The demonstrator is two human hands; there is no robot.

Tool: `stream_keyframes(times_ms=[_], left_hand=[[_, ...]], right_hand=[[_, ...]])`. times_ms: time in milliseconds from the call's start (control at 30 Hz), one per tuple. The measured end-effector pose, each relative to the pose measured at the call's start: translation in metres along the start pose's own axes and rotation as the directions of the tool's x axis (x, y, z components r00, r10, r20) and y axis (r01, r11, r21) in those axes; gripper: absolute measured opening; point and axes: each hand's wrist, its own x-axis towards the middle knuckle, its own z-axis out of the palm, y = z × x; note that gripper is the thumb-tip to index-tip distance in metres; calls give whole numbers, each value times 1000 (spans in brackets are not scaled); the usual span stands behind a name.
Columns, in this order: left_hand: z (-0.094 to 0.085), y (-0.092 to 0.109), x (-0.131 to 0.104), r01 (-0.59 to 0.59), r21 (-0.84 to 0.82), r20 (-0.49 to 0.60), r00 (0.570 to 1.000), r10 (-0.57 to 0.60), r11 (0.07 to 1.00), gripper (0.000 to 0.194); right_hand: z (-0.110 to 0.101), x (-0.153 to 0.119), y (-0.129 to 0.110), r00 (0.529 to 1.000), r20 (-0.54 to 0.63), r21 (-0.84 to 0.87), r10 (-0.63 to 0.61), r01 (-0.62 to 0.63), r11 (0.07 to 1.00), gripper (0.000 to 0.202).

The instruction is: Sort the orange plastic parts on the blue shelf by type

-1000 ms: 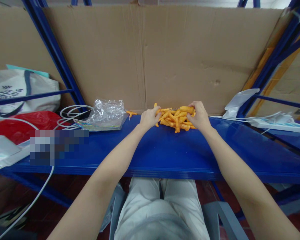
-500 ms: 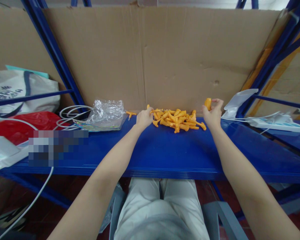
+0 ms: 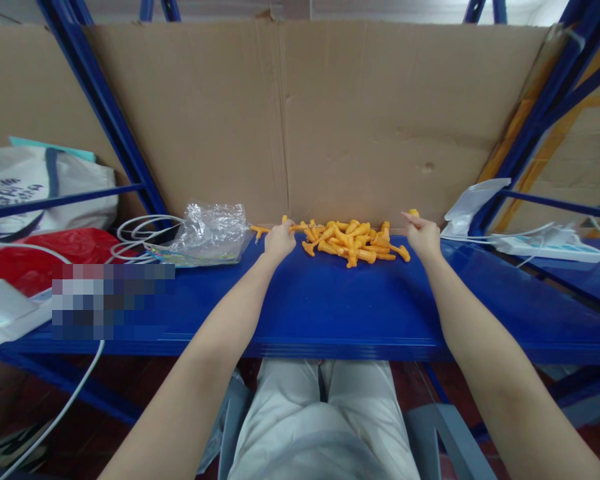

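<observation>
A pile of orange plastic hammer-shaped pieces (image 3: 353,241) lies on the blue shelf against the cardboard. At its left end, my left hand (image 3: 280,243) is closed on an orange hammer-shaped piece (image 3: 285,219), whose tip shows above the fingers. Just left of that hand lies another orange piece (image 3: 259,230) with a small metal chain. My right hand (image 3: 425,236) is raised a little beyond the pile's right end, fingers closed round an orange piece (image 3: 413,213); only its top shows, the rest is hidden by the hand.
A clear plastic bag (image 3: 213,233) and coiled white cable (image 3: 130,233) are on the left, near a red bag (image 3: 80,250). To the right are a white power strip (image 3: 555,248) and translucent plastic (image 3: 473,207). Cardboard (image 3: 355,120) stands behind; blue posts (image 3: 105,113) flank it.
My left hand has shifted slightly left, toward the lone orange piece. The right hand has turned and lowered, so its orange piece, plainly visible before, is now mostly covered.
</observation>
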Motion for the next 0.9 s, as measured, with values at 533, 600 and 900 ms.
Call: stream_keyframes(times_ms=[533,600,900], left_hand=[[14,-31,7,155,-80,-40,986,-159,985,38],[15,-32,7,158,-85,-43,986,-163,984,37],[13,-28,6,130,-70,-30,991,-133,989,38]], right_hand=[[7,-13,22,835,356,-352,419,-295,888,59],[8,-12,24,840,368,-366,399,-264,892,56],[-3,-5,17,843,304,-453,444,-282,846,46]])
